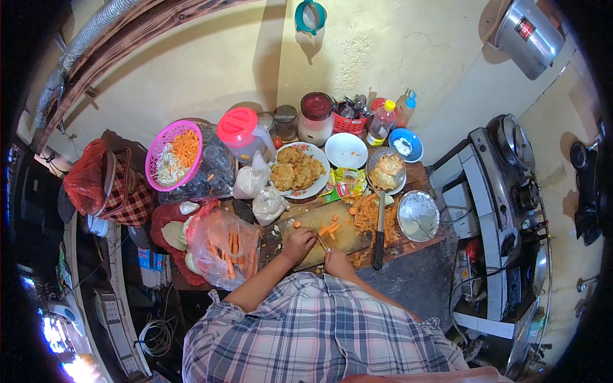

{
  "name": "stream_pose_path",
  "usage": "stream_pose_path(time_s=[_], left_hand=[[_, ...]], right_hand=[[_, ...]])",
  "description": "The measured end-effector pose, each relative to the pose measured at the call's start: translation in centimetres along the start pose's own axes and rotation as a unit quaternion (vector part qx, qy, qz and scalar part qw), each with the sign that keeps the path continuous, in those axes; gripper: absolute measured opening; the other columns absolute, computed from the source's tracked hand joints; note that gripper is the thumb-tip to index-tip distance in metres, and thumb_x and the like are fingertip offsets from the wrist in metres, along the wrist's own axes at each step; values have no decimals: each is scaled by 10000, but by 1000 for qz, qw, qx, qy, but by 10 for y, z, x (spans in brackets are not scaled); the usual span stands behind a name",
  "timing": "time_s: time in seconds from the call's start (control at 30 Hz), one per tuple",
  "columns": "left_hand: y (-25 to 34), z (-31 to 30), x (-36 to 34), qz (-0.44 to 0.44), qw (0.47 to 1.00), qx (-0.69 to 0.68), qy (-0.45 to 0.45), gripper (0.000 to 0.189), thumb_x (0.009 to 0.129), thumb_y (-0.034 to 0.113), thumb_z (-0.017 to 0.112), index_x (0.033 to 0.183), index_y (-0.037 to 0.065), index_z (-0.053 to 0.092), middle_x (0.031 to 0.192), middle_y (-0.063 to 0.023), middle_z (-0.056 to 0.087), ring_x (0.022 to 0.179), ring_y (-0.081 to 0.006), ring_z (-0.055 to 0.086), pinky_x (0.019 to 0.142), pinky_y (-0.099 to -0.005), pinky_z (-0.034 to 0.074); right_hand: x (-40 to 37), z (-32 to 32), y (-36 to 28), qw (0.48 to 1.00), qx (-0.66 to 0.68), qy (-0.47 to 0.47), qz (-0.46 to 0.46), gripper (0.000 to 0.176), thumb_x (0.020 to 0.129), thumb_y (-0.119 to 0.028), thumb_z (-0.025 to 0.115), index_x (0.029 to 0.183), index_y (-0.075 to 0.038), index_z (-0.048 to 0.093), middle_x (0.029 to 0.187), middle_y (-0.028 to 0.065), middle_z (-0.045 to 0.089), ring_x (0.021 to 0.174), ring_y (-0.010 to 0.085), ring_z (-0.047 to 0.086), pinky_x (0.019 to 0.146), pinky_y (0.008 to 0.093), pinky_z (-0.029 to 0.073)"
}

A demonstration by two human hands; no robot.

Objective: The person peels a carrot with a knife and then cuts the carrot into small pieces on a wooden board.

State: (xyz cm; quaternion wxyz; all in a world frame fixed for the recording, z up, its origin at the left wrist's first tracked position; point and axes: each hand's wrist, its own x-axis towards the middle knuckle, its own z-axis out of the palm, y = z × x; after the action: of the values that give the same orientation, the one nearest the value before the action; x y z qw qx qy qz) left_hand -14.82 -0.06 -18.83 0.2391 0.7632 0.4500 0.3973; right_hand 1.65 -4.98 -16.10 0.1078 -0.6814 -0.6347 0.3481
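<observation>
The right hand (338, 262) was closed around the handle of a knife (320, 237), its blade slanting far and left over the cutting board (351, 239). The left hand (300, 244) lay curled just left of it; whether it gripped anything could not be told. Carrot pieces (330, 228) lay on the board beside the blade, left of heaped peelings (365, 214). A plastic bag (207, 237) of carrots sat farther left on the table (418, 180).

The thin knife (320, 237) slants over the worn wooden board (352, 239); cut orange carrot pieces (330, 228) lie there, just beside it.
</observation>
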Motion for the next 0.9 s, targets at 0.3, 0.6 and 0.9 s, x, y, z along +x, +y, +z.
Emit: stream_pose_path(time_s=[0.3,0.6,0.9], left_hand=[[1,1,0,-15,1000,13,-10,96,742,51,662,808,-13,635,846,-149,635,789,-303,620,705,-355,506],[4,-3,3,5,1000,8,-3,88,755,55,645,812,-10,630,838,-142,633,795,-296,620,711,-357,505],[-1,0,2,11,1000,9,-12,92,737,40,648,806,-15,624,835,-140,633,795,-297,619,723,-355,503]], right_hand=[[5,7,11,998,-22,-55,29,322,915,-247,426,928,51,548,794,297,612,777,456,609,716,535,478],[3,10,20,999,-8,-42,12,314,908,-240,437,909,60,529,731,312,593,696,478,588,645,542,468],[-1,0,6,999,16,-10,-29,312,900,-236,446,875,57,549,734,316,588,712,484,588,643,553,466]])
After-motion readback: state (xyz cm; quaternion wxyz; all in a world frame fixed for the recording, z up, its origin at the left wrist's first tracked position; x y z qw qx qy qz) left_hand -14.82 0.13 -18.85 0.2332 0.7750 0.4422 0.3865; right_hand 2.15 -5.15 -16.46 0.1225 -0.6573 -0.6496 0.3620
